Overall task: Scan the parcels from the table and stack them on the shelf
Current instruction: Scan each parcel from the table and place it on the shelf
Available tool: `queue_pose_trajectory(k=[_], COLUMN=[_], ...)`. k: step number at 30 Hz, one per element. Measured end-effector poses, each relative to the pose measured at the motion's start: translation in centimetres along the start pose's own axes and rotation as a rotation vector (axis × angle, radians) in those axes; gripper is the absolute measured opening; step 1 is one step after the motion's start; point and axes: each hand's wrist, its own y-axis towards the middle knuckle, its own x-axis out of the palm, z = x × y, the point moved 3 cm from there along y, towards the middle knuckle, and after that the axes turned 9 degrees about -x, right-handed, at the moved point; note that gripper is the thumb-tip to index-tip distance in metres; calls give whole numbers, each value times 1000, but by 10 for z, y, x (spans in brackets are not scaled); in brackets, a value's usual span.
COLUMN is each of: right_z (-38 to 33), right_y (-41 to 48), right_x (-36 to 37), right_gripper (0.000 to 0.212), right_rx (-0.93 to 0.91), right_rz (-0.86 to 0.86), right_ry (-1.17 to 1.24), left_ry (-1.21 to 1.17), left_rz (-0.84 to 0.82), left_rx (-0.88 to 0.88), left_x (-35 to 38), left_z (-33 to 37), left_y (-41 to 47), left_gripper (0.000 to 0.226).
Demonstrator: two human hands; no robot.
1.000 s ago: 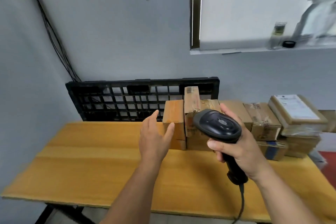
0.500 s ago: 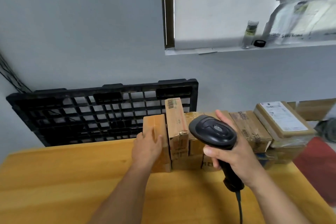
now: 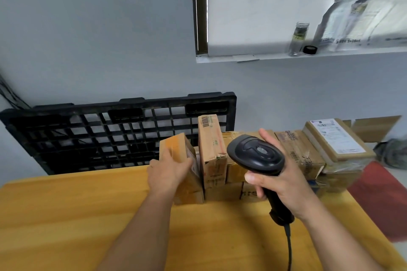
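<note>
Several brown cardboard parcels stand in a row at the back of the yellow wooden table. My left hand grips the leftmost small parcel, which is tilted leftward away from a tall upright parcel with a barcode. My right hand holds a black corded barcode scanner by its handle, its head in front of the middle parcels. More parcels lie to the right, the top one a flat box with a white label.
A black plastic pallet leans against the grey wall behind the table. A window ledge above carries a glass jar and a black lid. Red floor shows at the right, beyond the table's edge.
My left hand reached forward, closed on the leftmost parcel and tipped it left off the row. The view swung left and closer. The scanner stayed held up in my right hand.
</note>
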Motion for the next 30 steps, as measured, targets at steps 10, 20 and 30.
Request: queue_pose_trajectory(k=[10,20,30], right_z=[-17,-41,-64], right_y=[-17,-65,-128], right_x=[33,79,104], right_gripper=[104,112,115], right_rx=[-28,-38,-32], right_rz=[-128,-361,-475], right_ry=[33,222,360], left_ry=[-916,-955,-938], left_rz=[-125,-19,117], left_rx=[-146,-51,1], left_x=[-46,-61,-76], left_z=[-73,-140,-200], left_y=[-29,-90,-155], left_gripper=[104,106,108])
